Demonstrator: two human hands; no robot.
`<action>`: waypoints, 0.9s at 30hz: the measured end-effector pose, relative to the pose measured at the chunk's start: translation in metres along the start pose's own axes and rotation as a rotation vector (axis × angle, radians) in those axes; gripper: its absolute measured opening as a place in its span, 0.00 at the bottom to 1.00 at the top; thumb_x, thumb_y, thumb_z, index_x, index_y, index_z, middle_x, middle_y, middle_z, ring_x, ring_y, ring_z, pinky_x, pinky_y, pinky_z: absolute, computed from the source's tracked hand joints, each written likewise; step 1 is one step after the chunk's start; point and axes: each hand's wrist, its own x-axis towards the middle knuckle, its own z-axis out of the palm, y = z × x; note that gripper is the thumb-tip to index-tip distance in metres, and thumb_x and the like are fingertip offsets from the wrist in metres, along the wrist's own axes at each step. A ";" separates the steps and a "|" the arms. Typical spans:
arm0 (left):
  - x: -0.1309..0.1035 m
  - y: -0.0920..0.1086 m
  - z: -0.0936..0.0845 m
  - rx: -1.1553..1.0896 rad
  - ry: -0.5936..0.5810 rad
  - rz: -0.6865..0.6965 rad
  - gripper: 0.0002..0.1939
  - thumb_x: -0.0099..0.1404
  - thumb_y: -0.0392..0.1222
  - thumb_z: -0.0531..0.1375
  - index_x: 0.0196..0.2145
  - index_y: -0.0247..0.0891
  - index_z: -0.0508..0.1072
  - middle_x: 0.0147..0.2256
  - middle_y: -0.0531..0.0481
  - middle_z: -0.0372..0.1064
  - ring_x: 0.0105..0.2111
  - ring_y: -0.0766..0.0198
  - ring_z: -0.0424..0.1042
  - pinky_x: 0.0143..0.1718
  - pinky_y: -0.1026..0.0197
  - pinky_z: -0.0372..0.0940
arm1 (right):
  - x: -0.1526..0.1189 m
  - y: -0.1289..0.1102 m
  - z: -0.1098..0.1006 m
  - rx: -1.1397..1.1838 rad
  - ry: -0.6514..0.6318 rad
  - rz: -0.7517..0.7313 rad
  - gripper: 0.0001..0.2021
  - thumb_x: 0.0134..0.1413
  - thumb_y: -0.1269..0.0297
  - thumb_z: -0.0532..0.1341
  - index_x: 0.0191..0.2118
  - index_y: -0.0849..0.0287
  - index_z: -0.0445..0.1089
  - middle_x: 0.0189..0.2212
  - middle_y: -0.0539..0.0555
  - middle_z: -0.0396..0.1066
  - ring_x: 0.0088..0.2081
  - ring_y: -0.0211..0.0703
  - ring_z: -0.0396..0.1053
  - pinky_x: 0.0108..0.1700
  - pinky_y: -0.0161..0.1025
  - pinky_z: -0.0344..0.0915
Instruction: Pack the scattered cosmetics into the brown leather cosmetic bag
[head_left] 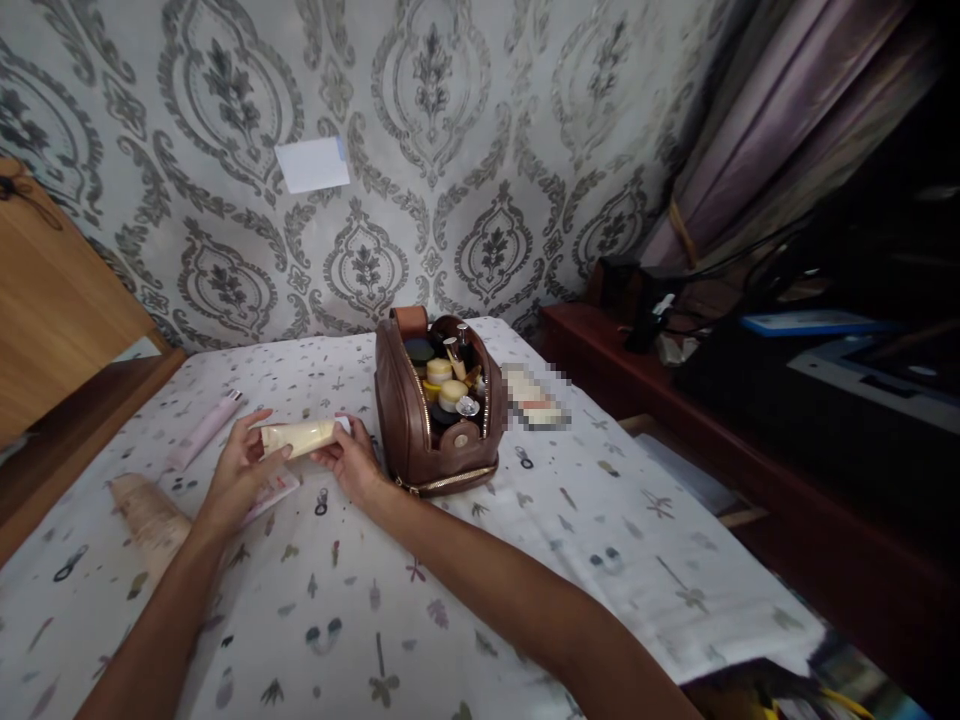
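Observation:
A pale yellow tube (300,437) with a white cap lies level between my hands, above the patterned cloth. My left hand (244,465) grips its wide end, while the fingers of my right hand (351,452) close on the capped end. Just to the right stands a brown leather bag (401,420), unzipped, with jars (452,395) and small bottles inside. Under my hands a flat pink-and-white item (276,492) lies partly hidden. A pink tube (206,430) rests to the left, and a beige tube (150,515) lies partly behind my left forearm.
A pixelated item (534,395) lies right of the bag on the white cloth (465,590). A dark red ledge (600,360) with black devices and cables runs along the right. A wooden panel (67,270) stands at the left, and patterned wallpaper is behind.

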 end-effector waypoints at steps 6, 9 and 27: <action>0.003 -0.004 0.000 -0.128 0.063 0.020 0.37 0.43 0.47 0.73 0.50 0.41 0.67 0.36 0.51 0.73 0.35 0.59 0.74 0.37 0.59 0.70 | 0.000 -0.001 -0.001 -0.036 -0.028 0.001 0.17 0.51 0.63 0.68 0.44 0.53 0.63 0.35 0.47 0.72 0.30 0.35 0.73 0.30 0.33 0.74; 0.004 -0.004 0.002 -0.270 0.131 0.015 0.32 0.44 0.46 0.74 0.46 0.41 0.69 0.35 0.52 0.74 0.35 0.61 0.74 0.35 0.61 0.71 | 0.000 -0.001 -0.002 -0.072 -0.054 -0.021 0.18 0.48 0.62 0.70 0.43 0.54 0.65 0.34 0.47 0.72 0.30 0.35 0.73 0.30 0.32 0.73; -0.004 0.007 0.008 -0.522 0.169 -0.021 0.18 0.44 0.45 0.75 0.32 0.38 0.77 0.34 0.51 0.74 0.32 0.66 0.73 0.33 0.65 0.72 | -0.036 -0.006 -0.008 -0.462 -0.190 -0.114 0.24 0.41 0.49 0.71 0.39 0.54 0.61 0.31 0.45 0.70 0.27 0.37 0.74 0.25 0.32 0.68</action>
